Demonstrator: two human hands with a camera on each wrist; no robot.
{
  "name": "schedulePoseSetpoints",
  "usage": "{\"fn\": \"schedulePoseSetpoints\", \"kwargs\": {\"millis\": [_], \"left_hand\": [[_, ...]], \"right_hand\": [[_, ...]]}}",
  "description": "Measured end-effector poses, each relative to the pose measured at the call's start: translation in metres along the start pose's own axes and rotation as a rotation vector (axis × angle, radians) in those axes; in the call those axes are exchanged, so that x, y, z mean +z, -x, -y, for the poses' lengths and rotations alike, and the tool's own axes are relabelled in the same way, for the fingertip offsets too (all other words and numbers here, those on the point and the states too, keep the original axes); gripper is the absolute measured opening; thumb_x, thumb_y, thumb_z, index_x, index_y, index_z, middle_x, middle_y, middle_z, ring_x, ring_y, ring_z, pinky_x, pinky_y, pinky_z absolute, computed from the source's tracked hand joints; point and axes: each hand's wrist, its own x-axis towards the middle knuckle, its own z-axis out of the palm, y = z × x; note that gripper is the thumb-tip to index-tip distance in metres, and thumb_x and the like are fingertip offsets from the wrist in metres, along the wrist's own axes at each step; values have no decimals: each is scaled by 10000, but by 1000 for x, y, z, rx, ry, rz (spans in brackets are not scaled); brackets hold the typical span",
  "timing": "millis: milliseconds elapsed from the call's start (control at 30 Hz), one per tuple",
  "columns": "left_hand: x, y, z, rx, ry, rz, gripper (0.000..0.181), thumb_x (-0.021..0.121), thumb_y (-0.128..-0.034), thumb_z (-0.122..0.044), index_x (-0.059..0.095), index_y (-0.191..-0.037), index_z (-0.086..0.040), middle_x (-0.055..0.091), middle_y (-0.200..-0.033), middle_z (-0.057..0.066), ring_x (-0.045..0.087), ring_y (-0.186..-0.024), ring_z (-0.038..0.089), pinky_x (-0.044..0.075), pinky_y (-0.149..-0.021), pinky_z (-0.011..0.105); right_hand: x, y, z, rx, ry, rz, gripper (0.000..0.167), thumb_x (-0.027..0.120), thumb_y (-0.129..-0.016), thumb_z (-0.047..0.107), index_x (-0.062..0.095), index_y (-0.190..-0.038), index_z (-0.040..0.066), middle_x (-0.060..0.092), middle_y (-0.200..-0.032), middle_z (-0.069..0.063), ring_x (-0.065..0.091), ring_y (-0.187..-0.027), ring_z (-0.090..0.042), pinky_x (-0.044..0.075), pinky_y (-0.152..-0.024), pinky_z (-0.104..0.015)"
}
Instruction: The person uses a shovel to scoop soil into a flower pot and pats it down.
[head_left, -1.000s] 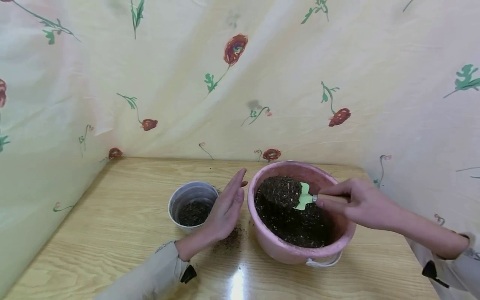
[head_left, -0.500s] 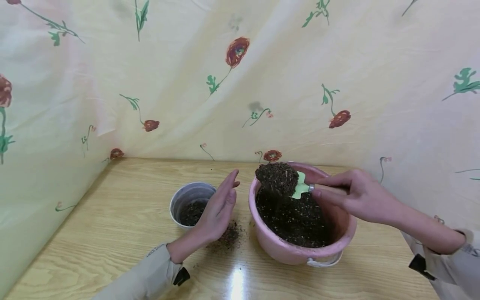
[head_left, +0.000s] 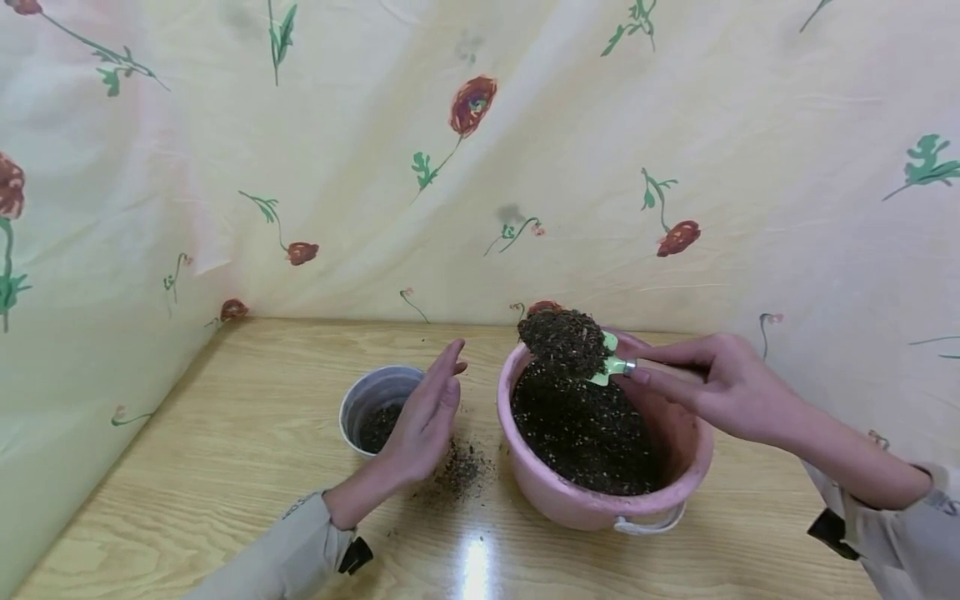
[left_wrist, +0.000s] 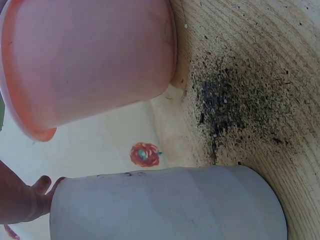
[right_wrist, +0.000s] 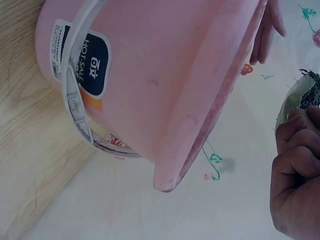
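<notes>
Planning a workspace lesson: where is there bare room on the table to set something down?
Widest bare table: left of the pot, bordered by cloth and left sleeve. Smaller: right of the bucket. Crowded: between pot and bucket, with scattered soil and the left hand, and over the bucket, where the right hand holds a loaded scoop.

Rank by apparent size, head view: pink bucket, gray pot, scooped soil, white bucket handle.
1. Pink bucket
2. Gray pot and scooped soil: too close to call; pot partly hidden
3. White bucket handle
</notes>
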Motion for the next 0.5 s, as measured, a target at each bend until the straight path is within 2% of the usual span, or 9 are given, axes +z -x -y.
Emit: {"fn": "schedulePoseSetpoints", "kwargs": {"millis": [100, 367, 500], "left_hand": [[-2, 0, 0, -5, -5, -3, 492, 223, -1075, -310, 166, -1549, -191, 209, -1581, 45, 413, -1341, 297, 336, -1078, 538], [-7, 1, 3, -1, -6, -15, 488, 221, -1076, -297, 173, -1548, -182, 230, -1576, 71, 410, -1341, 300, 392, -1036, 534], [-11, 1, 4, 8, -20, -23, 490, 219, -1077, -284, 172, -1548, -159, 227, -1576, 84, 412, -1339, 298, 394, -1033, 539]], "right_hand": [[-1, 1, -1, -7, 0, -8, 218, 674, -899, 65, 739, -1102, 110, 682, -1138, -115, 164, -434, 87, 235, -325, -169], [-5, -1, 1, -64, 48, -11, 242, 690, -884, 63, 738, -1113, 127, 706, -1100, -50, 172, -455, 95, 227, -342, -155], [-8, -5, 4, -65, 79, -7, 250, 696, -884, 81, 735, -1124, 137, 718, -1073, -4, 161, -446, 104, 215, -337, -153]]}}
